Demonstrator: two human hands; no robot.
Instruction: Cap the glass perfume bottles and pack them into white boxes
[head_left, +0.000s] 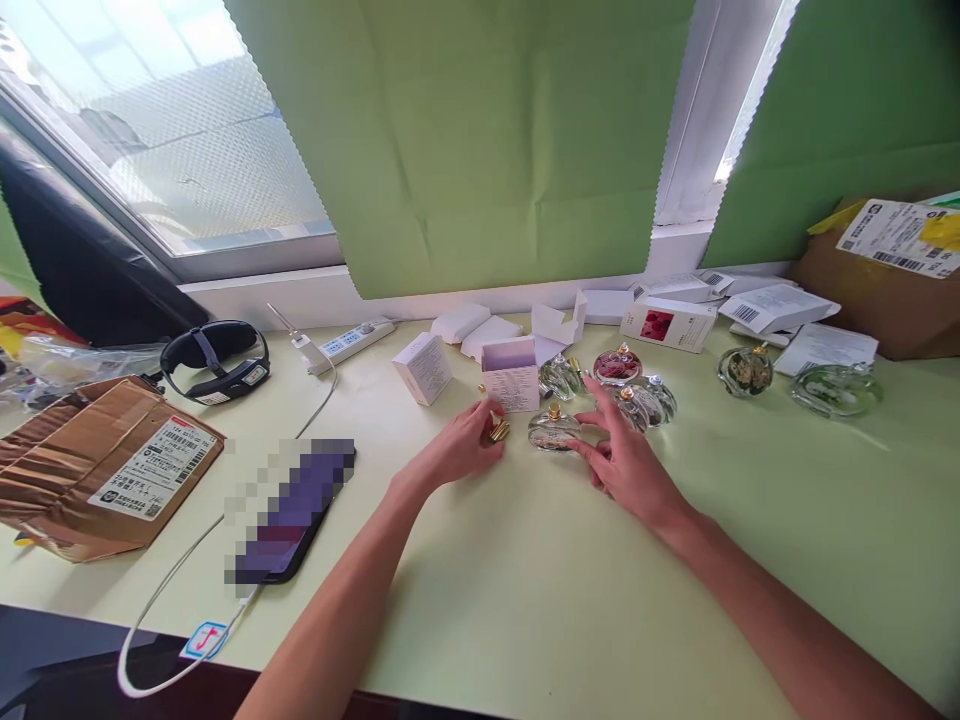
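Observation:
My left hand (466, 442) is closed around a small gold bottle cap (499, 431), its fingertips at the lower left corner of an open lilac-lined box (511, 388). To its right, a clear glass perfume bottle (553, 432) with a gold neck stands on the table. My right hand (616, 455) grips that bottle's right edge between thumb and a finger, while the index finger stretches forward. Just beyond are a pink-filled bottle (617, 365), a greenish bottle (560, 378) and other clear bottles (654, 400), partly hidden by my right hand.
A white box (423, 369) stands left of the lilac one. Flattened and closed cartons (667, 324) line the windowsill. Two more bottles (745, 371) sit at right. On the left are a phone (300, 515) with its cable, a headset (216, 362), a power strip (352, 342) and a cardboard parcel (112, 465).

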